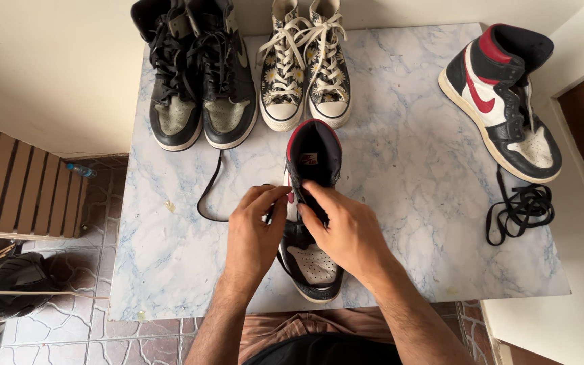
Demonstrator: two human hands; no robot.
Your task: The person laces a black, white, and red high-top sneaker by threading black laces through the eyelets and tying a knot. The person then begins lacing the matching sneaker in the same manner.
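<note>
Left hand (255, 226) and right hand (346, 230), seen from the head camera, both pinch at the lacing area of a black, white and red sneaker (312, 203) that stands near the front edge of the marble table (407, 169), toe toward the person. A black lace (209, 189) trails from the left hand across the table. Behind stand a black pair (197, 74) and a floral pair (309, 67); the matching sneaker (501, 98) and a lace bundle (518, 209) lie to the right.

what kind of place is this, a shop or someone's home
Probably a home, perhaps a porch or entry corner: a small marble-top table against a plain wall, a tiled floor, a helmet on the ground, and worn sneakers, not shop stock.
</note>
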